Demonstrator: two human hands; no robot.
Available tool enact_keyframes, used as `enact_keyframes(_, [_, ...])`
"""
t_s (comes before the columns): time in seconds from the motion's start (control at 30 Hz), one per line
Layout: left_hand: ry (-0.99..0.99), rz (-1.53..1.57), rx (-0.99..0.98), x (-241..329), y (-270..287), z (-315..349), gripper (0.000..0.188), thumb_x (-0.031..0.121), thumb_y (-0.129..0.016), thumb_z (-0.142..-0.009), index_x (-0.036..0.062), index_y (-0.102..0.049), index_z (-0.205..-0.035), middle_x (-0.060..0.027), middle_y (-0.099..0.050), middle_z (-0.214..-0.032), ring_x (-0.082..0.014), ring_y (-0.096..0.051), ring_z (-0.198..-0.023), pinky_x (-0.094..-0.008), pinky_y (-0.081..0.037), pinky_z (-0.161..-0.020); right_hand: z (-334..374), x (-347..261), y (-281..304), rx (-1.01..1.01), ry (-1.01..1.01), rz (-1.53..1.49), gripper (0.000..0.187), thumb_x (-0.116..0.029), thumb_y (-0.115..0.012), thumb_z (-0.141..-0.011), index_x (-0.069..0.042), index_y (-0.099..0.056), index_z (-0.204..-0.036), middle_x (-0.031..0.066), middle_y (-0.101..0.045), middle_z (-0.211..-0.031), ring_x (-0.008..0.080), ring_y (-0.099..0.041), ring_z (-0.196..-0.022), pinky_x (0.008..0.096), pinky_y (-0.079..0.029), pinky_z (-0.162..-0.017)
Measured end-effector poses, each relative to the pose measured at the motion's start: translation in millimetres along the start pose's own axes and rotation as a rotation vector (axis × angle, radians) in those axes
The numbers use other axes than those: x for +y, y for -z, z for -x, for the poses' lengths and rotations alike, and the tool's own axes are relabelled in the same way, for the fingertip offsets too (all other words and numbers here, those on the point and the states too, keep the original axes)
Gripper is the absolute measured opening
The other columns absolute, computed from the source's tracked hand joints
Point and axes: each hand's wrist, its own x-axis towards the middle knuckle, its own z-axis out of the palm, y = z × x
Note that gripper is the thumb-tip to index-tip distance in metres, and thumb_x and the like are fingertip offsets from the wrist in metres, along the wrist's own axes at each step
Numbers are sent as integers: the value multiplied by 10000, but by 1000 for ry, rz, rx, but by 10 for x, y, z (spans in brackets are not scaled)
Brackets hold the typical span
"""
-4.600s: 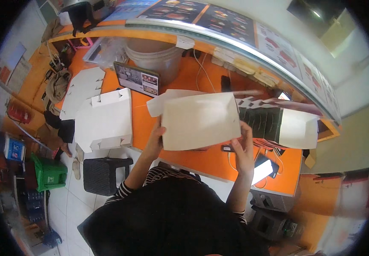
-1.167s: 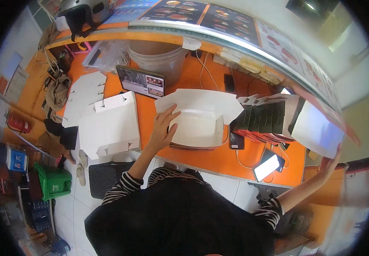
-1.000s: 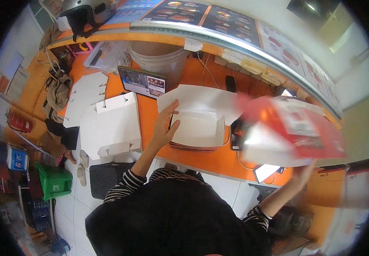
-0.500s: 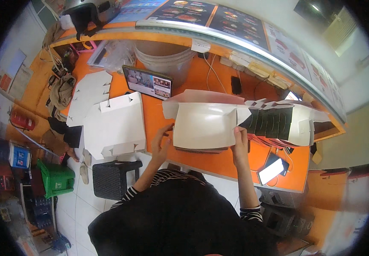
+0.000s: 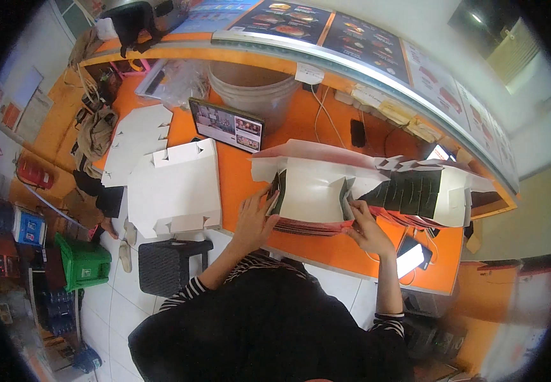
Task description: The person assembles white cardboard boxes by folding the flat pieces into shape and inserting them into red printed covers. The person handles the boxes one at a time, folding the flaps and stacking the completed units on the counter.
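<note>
A cardboard food box (image 5: 307, 194), white inside with a raised lid flap along its far side, sits open in front of me on top of a nested pile with red outer edges. My left hand (image 5: 254, 221) grips its left end, fingers curled over a dark side flap. At the other end, my right hand (image 5: 370, 230) pinches the near right corner, with the thumb in front and the fingers by the folded-up end flap. Touching it on the right is a row of nested boxes (image 5: 415, 193) with overlapping dark flaps.
Flat white box blanks (image 5: 177, 184) lie stacked on the orange counter at left. Behind stand a tablet (image 5: 228, 124) playing video and a large grey bucket (image 5: 253, 92). A lit phone (image 5: 409, 261) rests near the right edge. Below are a black stool (image 5: 170, 264) and a green bin (image 5: 83, 262).
The box's end flaps have been folded upward, and its base has dipped in. My left hand has moved right onto the box's end; my right hand has shifted down to its near corner.
</note>
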Motion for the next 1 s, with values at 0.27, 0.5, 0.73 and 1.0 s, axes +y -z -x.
enact_keyframes(0.27, [-222, 299, 275, -234, -366, -69, 374, 312, -484, -822, 94, -472, -1127, -158, -350, -1298, -330, -235, -1251, -483, -135, -994, 118, 81, -357, 312, 35, 138, 471, -57, -601, -759, 20, -426, -1189, 224, -519, -1080, 355, -549, -938, 354, -458, -797])
enact_keyframes(0.5, [-419, 62, 66, -483, -258, -167, 291, 422, -529, -779, 148, -554, -874, -23, -507, -1144, -287, -308, -1223, -458, -131, -966, 70, -123, -253, 358, 12, 175, 478, -263, -590, -794, 52, -440, -1121, 245, -557, -996, 372, -565, -893, 399, -467, -744])
enact_keyframes(0.73, [-442, 7, -62, -494, -41, -327, 345, 387, -499, -771, 185, -596, -1034, -17, -531, -1078, -234, -393, -1166, -413, -171, -902, -517, -326, -261, 531, -534, 447, 322, -240, -497, -835, 9, -450, -1033, 195, -571, -861, 336, -595, -717, 410, -489, -602])
enact_keyframes(1.0, [-257, -1, 25, -249, -69, -565, 574, 387, -456, -746, 75, -465, -1229, -59, -437, -1296, -201, -380, -1203, -392, -180, -927, -473, 95, -470, 617, -502, 777, 240, -92, -488, -778, 6, -472, -996, 142, -518, -807, 275, -585, -727, 341, -503, -579])
